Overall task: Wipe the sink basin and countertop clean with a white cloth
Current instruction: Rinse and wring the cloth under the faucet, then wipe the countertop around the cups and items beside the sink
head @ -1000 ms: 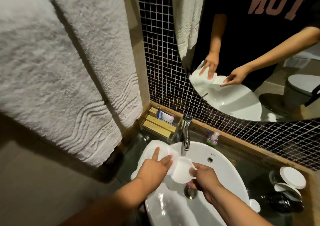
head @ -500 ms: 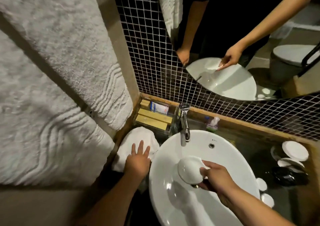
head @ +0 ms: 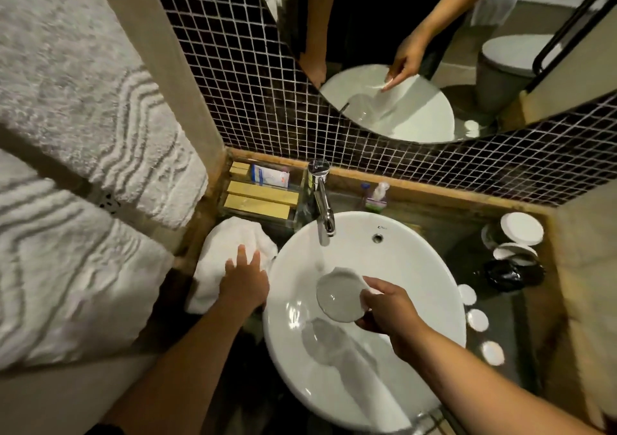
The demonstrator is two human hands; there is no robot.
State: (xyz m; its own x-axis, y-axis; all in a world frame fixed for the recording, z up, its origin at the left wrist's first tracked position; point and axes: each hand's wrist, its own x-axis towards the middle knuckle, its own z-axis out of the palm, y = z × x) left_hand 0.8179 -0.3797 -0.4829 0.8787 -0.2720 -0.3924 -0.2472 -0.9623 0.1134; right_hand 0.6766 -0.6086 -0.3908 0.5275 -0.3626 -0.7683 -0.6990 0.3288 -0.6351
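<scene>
The white cloth (head: 230,244) lies bunched on the dark countertop (head: 467,244), in the corner left of the white oval sink basin (head: 417,274). My left hand (head: 245,284) rests flat on the cloth with its fingers spread, not gripping it. My right hand (head: 387,311) is over the middle of the basin, holding a small round white cup (head: 337,296) by its rim. The cup's opening is tilted towards me, just below the chrome faucet (head: 322,200). The basin drain is hidden under the cup and hand.
A clear tray (head: 260,197) of yellow boxes stands behind the cloth. A small pump bottle (head: 375,195) sits by the faucet. White lidded jars (head: 519,229), a black object (head: 510,274) and small white caps (head: 477,319) crowd the right counter. Towels (head: 83,134) hang left.
My left hand carried the cloth off the basin rim onto the left countertop and now rests on it. My right hand took the cup to the basin's middle. My view tilted downward.
</scene>
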